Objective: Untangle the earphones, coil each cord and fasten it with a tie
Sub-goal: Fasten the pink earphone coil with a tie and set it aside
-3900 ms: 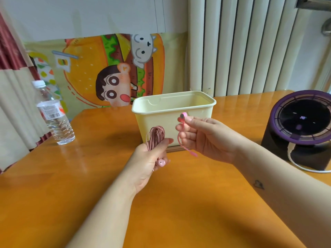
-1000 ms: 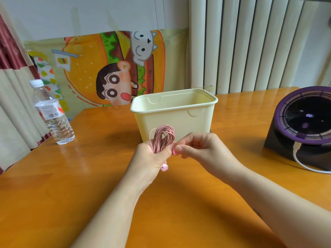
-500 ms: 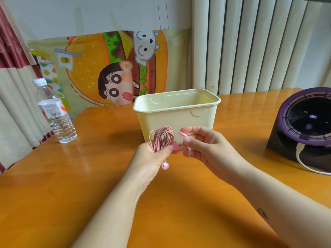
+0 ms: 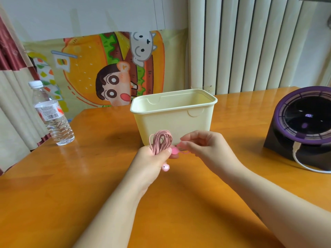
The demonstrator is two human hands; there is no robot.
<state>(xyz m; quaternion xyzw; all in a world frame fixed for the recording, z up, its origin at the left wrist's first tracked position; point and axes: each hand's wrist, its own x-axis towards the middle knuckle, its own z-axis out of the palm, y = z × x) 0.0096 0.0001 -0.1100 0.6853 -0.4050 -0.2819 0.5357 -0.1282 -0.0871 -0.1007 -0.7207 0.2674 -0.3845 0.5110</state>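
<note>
Left hand (image 4: 152, 158) pinches the coiled pink earphone cord (image 4: 161, 140) at its base; right hand (image 4: 206, 149) pinches a short pink strand (image 4: 184, 152) just beside, tail or tie unclear. Coiling looks done; next: wrap that strand round the coil.

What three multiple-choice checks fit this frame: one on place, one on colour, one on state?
1. The water bottle stands: A. left of the cream tub; B. inside it; C. right of it.
2. The coiled cord is: A. white; B. pink; C. black.
3. The left hand: A. lies flat and open; B. grips the coiled cord; C. hangs loose, holding nothing.

Answers:
1 A, the bottle stands far left, apart from the tub.
2 B, every loop is pink.
3 B, fingers and thumb curl round the coil's base.
</note>
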